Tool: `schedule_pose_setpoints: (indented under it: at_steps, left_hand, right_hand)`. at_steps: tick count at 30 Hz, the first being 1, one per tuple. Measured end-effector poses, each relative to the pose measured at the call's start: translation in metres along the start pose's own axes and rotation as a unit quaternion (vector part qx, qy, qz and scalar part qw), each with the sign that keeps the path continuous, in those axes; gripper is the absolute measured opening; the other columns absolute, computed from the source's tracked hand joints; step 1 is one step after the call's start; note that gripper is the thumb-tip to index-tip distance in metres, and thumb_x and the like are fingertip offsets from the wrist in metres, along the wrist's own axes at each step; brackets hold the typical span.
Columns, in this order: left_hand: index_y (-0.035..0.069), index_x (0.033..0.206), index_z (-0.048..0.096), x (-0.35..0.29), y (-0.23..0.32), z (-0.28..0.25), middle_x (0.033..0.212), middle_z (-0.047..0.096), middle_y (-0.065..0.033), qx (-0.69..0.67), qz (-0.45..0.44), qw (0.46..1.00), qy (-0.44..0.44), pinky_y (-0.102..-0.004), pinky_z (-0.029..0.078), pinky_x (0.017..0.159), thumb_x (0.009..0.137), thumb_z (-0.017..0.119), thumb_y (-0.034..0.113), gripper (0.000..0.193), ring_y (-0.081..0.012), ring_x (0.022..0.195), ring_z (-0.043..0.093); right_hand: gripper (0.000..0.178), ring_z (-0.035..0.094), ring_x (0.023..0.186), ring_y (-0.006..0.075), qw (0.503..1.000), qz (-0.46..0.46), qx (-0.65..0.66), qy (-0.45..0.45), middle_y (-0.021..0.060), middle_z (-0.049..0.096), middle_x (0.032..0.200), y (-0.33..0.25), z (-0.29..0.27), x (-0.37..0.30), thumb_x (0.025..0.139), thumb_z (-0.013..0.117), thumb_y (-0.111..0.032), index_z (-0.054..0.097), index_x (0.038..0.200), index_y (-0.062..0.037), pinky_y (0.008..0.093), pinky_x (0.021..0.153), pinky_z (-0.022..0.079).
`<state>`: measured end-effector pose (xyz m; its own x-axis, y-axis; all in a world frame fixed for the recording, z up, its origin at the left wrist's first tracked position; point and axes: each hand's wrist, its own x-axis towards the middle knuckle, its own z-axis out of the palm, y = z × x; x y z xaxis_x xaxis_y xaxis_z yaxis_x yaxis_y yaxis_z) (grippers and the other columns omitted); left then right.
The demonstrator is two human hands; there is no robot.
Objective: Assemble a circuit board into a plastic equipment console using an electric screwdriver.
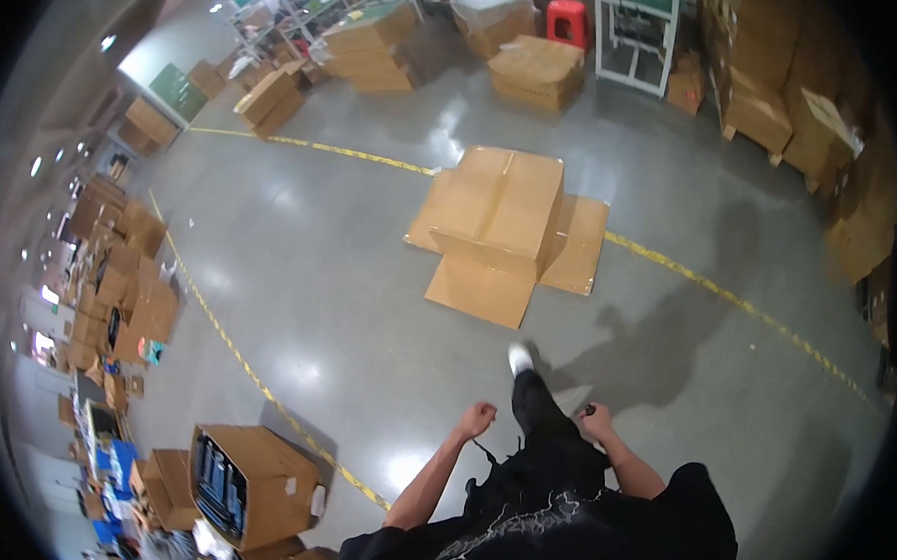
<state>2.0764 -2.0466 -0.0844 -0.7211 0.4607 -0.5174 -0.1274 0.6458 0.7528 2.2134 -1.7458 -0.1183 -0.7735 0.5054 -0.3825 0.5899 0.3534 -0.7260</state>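
Note:
On the grey floor ahead stands a cardboard box (502, 197), its closed, taped face up and its flaps spread flat around the base. My right hand (598, 425) is curled round a small black object (590, 410) whose kind I cannot make out. A pale, flat, pointed piece (570, 397) shows beside it; I cannot tell whether the two are joined. My left hand (477, 419) hangs loosely closed in front of my body, with nothing visible in it. Both hands are apart from the box, which lies beyond my white shoe (520, 359).
Yellow tape lines (689, 274) cross the floor. At the lower left is an open carton (259, 482) full of dark items. Stacked cartons (756, 113) line the right side. A red stool (567, 23) and a white metal frame (634, 38) stand at the back.

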Motion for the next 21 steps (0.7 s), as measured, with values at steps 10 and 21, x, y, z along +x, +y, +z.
schedule_pose_setpoints:
  at_steps: [10,21]
  left_hand:
    - [0.004,0.105,0.06,0.249,0.039,-0.283,0.085,0.065,-0.0069,-0.077,-0.062,0.993,-0.057,-0.0262,0.048,0.061,0.09,0.048,0.02,0.026,-0.013,0.071,0.061]
    - [0.006,0.107,0.058,0.436,0.099,-0.586,0.087,0.062,-0.0066,-0.135,-0.304,0.934,0.128,-0.0269,0.046,0.053,0.087,0.051,0.019,0.026,-0.0165,0.071,0.061]
  right_hand:
    - [0.04,0.062,0.067,0.0327,0.972,0.223,0.068,0.021,0.0183,0.063,0.072,-0.04,0.104,0.222,0.081,0.054,-0.027,0.057,0.097,0.0094,0.0434,0.062,0.05]
    - [0.042,0.056,0.103,0.0407,0.955,0.192,0.189,0.12,0.0295,0.058,0.101,-0.372,0.123,0.578,0.087,0.053,-0.03,0.043,0.11,0.0031,0.0433,0.085,0.045]
